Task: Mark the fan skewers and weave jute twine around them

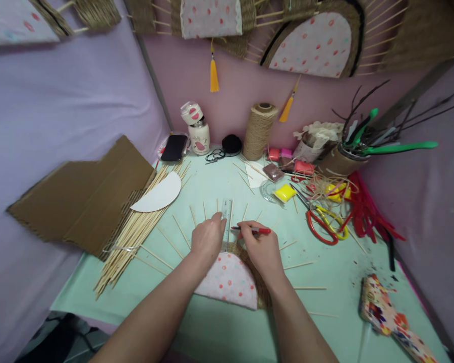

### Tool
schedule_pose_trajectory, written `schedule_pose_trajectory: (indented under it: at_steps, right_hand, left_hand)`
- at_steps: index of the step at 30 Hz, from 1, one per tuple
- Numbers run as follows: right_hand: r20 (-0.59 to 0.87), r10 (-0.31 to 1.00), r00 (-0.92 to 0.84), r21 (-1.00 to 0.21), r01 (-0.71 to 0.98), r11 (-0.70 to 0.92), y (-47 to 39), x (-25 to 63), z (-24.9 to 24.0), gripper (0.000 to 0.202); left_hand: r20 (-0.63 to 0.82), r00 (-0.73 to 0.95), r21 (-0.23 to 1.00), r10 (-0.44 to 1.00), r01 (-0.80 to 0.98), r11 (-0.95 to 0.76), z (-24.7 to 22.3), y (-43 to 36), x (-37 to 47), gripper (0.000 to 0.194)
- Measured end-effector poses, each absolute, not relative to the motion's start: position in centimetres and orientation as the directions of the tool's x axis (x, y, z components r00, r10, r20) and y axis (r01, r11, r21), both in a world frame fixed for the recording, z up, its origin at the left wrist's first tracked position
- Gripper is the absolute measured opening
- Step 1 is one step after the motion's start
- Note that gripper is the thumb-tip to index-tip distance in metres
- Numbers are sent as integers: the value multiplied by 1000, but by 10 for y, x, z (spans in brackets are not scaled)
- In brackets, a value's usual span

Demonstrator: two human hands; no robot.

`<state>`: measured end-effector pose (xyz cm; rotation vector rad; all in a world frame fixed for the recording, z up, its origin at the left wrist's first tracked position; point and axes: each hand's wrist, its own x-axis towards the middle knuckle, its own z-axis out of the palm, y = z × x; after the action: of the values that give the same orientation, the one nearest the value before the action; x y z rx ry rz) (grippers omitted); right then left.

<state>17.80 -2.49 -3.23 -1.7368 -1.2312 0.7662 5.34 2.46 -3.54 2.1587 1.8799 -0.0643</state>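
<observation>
A half-round piece with polka-dot fabric (230,280) and a twine-wrapped rim (264,297) lies on the table, thin wooden sticks (181,231) fanning out from it. With its fingers bent, my left hand (206,237) holds a clear ruler (226,212) that runs along one stick above the rim. My right hand (261,249) is closed around a red pen (263,231), whose tip points left, close to the stick beside the ruler. Both forearms pass over the near edge of the table and partly cover the half-round piece.
Left lie cardboard (87,201), a bundle of sticks (136,237) and a white paper half-circle (159,194). A twine spool (259,133) and phone (174,147) are at the back. Right are red-handled scissors (320,229), a pot of tools (342,161) and a flower-patterned glue gun (382,312).
</observation>
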Motion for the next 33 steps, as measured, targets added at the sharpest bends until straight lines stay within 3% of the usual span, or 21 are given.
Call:
schedule_pose_trajectory:
  at_steps: [33]
  right_hand:
    - [10, 949, 314, -904, 408, -125, -24, 176, -35, 26]
  left_hand:
    - [-203, 158, 190, 966, 975, -119, -36, 26, 53, 35]
